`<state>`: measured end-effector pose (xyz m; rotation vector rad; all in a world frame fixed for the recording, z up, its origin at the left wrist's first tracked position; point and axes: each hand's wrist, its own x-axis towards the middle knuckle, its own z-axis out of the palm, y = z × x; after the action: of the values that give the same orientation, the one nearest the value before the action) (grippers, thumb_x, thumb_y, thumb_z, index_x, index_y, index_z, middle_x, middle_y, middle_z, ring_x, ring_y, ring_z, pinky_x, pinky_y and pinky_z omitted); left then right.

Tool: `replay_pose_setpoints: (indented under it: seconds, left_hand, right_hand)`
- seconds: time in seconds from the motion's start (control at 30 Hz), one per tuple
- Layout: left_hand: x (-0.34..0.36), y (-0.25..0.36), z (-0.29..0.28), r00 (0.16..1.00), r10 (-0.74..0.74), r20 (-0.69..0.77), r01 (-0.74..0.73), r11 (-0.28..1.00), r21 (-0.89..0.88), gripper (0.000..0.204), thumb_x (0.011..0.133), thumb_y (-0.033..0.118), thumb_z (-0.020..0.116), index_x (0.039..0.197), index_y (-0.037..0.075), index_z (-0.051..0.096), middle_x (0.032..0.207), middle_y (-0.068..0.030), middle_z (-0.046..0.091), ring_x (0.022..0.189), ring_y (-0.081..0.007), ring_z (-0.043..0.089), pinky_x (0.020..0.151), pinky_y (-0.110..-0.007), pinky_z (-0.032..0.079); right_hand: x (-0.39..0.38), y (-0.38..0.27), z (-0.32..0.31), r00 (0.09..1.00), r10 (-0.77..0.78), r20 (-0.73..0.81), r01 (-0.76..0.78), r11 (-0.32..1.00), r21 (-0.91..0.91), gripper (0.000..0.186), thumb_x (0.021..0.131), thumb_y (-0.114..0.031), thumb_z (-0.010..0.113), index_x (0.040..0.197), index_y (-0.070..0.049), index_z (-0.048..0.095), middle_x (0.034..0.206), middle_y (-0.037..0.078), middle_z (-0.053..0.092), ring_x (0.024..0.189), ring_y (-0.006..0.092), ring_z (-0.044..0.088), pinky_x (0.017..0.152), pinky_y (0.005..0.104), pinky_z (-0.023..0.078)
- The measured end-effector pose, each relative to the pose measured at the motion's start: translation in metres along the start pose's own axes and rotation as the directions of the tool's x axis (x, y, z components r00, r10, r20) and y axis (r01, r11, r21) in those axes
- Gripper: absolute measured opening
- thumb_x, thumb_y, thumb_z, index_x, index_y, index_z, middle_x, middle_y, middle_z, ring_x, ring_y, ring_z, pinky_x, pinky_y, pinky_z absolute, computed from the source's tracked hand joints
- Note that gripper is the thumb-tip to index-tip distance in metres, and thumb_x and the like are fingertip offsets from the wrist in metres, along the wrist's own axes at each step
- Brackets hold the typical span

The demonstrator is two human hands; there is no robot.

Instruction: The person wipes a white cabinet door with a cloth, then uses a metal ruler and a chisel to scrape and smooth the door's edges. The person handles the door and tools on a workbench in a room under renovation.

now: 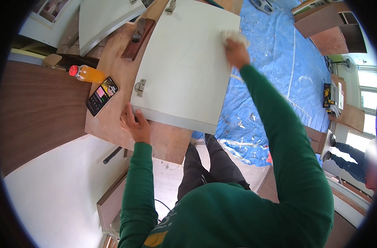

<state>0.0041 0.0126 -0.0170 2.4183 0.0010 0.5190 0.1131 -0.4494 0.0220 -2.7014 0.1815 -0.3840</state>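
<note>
A white cabinet door [184, 62] lies flat on a wooden worktop, with metal hinges [139, 87] along its left side. My right hand [237, 53] is closed on an off-white rag [234, 36], which presses on the door near its far right edge. At the door's near left corner, my left hand [135, 124] rests with its fingers apart, touching the edge. To the left of that hand lies a lit smartphone [102, 96].
A bottle of orange drink [87, 74] and a wooden hand plane [138, 39] are on the worktop [167, 142]. Another white panel [105, 20] leans at the far left. Blue sheeting [271, 91] covers the floor to the right. Another person [353, 159] stands at the far right.
</note>
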Motion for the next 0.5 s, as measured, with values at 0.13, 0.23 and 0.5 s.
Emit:
replay_pose_setpoints:
  seconds: [0.13, 0.23, 0.5]
  left_hand:
    - [0.001, 0.003, -0.011, 0.999, -0.029, -0.027, 0.030, 0.998, 0.050, 0.045, 0.100, 0.024, 0.060, 0.139, 0.004, 0.062, 0.133, -0.0170, 0.060, 0.125, -0.0380, 0.051, 0.110, -0.057, 0.033]
    - [-0.001, 0.004, -0.008, 1.000, -0.017, -0.020, 0.018, 0.998, 0.061, 0.045, 0.099, 0.024, 0.060, 0.140, 0.004, 0.061, 0.134, -0.0169, 0.059, 0.125, -0.0380, 0.051, 0.111, -0.057, 0.032]
    - [0.002, 0.008, -0.004, 1.000, 0.002, -0.001, -0.002, 0.999, 0.049, 0.045, 0.100, 0.022, 0.059, 0.140, 0.003, 0.061, 0.136, -0.0176, 0.058, 0.126, -0.0389, 0.050, 0.109, -0.058, 0.033]
  right_hand:
    - [-0.190, -0.105, -0.009, 0.974, -0.216, 0.062, 0.212, 0.975, 0.062, 0.034, 0.082, -0.004, 0.060, 0.116, -0.004, 0.065, 0.113, 0.016, 0.067, 0.099, 0.0411, 0.063, 0.095, 0.0513, 0.050]
    - [-0.253, -0.168, -0.062, 0.923, -0.085, 0.375, 0.001, 0.975, 0.220, 0.033, 0.079, 0.000, 0.063, 0.112, -0.004, 0.061, 0.107, 0.018, 0.065, 0.103, 0.0441, 0.057, 0.090, 0.0509, 0.050]
    - [-0.103, -0.062, -0.020, 0.980, 0.167, 0.107, -0.185, 0.964, 0.190, 0.031, 0.090, -0.011, 0.064, 0.120, -0.004, 0.067, 0.108, 0.022, 0.070, 0.100, 0.0458, 0.063, 0.089, 0.0537, 0.050]
